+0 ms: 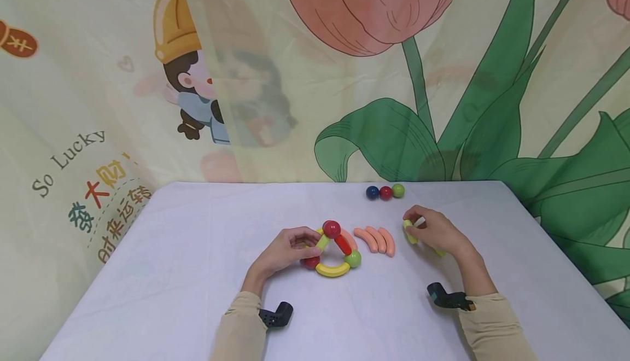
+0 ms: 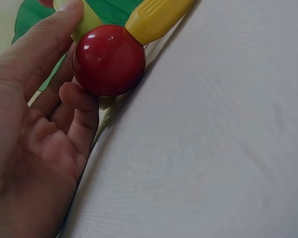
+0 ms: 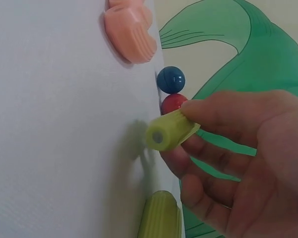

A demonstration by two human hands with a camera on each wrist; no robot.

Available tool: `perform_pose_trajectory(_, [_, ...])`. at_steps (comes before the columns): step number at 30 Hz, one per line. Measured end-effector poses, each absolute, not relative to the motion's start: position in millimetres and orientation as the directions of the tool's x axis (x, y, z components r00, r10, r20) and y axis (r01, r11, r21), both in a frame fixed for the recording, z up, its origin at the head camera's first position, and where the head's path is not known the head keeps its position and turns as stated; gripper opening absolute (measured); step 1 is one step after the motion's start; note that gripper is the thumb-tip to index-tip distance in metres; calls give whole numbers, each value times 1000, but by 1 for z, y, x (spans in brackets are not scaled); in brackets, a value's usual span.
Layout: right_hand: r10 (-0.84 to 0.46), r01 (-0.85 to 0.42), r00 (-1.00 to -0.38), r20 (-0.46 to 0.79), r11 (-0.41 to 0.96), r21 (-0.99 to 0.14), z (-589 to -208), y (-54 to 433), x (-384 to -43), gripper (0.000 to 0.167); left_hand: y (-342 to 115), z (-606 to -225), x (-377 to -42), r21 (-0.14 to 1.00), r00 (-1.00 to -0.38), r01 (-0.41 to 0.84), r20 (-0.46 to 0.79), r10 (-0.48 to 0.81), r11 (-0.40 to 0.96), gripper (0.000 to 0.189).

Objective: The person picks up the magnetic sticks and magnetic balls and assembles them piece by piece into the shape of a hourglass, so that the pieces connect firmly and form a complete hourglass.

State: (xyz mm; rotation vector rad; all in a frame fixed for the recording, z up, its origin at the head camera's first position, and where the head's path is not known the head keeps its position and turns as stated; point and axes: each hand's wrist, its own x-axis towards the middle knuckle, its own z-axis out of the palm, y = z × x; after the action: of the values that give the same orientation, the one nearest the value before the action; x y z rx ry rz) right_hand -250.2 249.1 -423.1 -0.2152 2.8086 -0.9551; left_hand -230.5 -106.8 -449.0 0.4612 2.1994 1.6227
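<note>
My left hand point(image 1: 287, 249) pinches a short light-green rod point(image 1: 322, 242) of a magnetic ball-and-rod frame on the table. The frame's red ball point(image 1: 332, 229) sits at the top, a green ball point(image 1: 353, 258) at the right, and a yellow curved rod point(image 1: 332, 270) along the front. In the left wrist view, another red ball point(image 2: 109, 60) lies against my fingers, joined to the yellow rod. My right hand point(image 1: 437, 230) holds a yellow-green rod point(image 3: 170, 131) between thumb and fingers above the table, its round metal end showing. A second yellow-green rod point(image 3: 161, 215) lies below that hand.
Several salmon-pink curved rods point(image 1: 376, 240) lie side by side between the frame and my right hand. Farther back, a blue ball point(image 1: 372, 192), a red ball point(image 1: 385, 193) and a green ball point(image 1: 398, 190) stand in a row near the far table edge.
</note>
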Motion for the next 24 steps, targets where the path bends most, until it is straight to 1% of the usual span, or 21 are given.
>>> perform_pose_trajectory(5, [-188, -93, -979, -83, 766, -636, -423, 247, -252, 28, -108, -465, -238, 960, -880, 53, -85, 467, 276, 30])
perform_pose_trajectory(11, [-185, -103, -981, -56, 744, -660, -421, 244, -252, 28, -109, -467, -240, 960, -875, 71, -71, 479, 271, 31])
perform_pose_trajectory(24, [-228, -223, -970, 86, 692, -686, -423, 237, -251, 23, -109, -468, -240, 958, -874, 64, -80, 479, 278, 31])
